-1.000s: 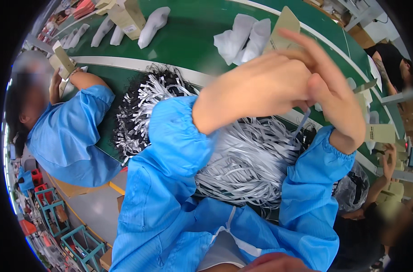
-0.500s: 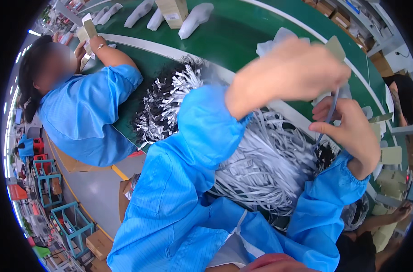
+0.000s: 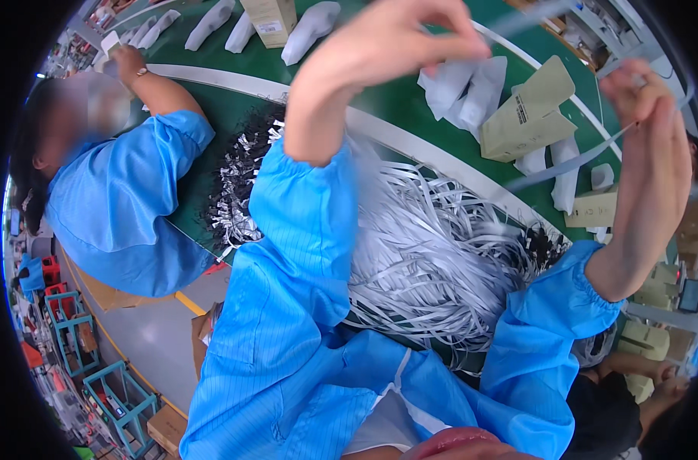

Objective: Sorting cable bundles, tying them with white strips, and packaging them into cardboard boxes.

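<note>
Both my arms wear blue sleeves and are raised above a green work table (image 3: 395, 100). My left hand (image 3: 395, 38) pinches one end of a thin grey strap (image 3: 571, 161) high up. My right hand (image 3: 655, 130) holds the same strap further along, so it stretches between the two hands. Below them lies a large heap of grey and white straps (image 3: 433, 253) on the table.
A person in a blue coat (image 3: 126, 199) works at the table on my left, beside a pile of black and silver pieces (image 3: 238, 184). Tan cartons (image 3: 529, 115) and white wrapped items (image 3: 464, 84) lie on the green belt. Teal racks (image 3: 96, 376) stand on the floor.
My hands have moved apart and risen, the left going up and left, the right going right. The strap is now drawn out between them. The view has shifted toward the left.
</note>
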`<state>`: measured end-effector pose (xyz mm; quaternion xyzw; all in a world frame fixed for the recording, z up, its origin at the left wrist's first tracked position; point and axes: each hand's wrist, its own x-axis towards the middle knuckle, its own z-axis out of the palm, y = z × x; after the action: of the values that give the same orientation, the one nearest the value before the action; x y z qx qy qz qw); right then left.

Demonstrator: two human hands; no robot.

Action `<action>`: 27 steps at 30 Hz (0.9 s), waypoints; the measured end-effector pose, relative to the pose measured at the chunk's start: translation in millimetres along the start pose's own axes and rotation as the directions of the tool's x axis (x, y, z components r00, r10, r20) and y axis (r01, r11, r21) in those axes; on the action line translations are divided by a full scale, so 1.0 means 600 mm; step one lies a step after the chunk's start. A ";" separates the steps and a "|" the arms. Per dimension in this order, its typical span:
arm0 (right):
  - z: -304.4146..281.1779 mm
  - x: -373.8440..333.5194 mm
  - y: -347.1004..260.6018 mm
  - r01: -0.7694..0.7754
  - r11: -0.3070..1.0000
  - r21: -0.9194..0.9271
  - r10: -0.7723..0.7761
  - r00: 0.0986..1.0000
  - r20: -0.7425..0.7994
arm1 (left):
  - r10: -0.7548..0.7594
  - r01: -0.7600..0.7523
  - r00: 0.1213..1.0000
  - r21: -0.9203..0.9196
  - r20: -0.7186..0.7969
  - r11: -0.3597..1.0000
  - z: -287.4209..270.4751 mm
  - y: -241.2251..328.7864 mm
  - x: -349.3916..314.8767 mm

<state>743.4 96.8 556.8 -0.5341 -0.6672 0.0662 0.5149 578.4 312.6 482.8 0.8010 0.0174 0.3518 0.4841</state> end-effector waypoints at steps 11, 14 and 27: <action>-0.037 0.007 0.037 -0.366 -0.036 0.930 0.205 0.908 0.365 | 0.096 0.403 0.504 -0.332 0.858 0.852 0.098 -0.018 0.030; -0.071 -0.004 0.072 -0.292 0.251 0.923 0.076 0.956 0.282 | -0.111 0.239 0.850 -0.189 0.515 0.952 0.061 0.007 0.027; -0.018 -0.018 0.129 0.355 0.933 0.060 -0.331 0.911 -0.244 | -0.396 0.397 0.912 0.016 0.105 0.918 0.041 0.051 0.026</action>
<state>800.4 116.1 505.7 -0.3853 -0.6822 -0.0535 0.6191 594.6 283.1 508.5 0.7968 0.1528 0.2035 0.5481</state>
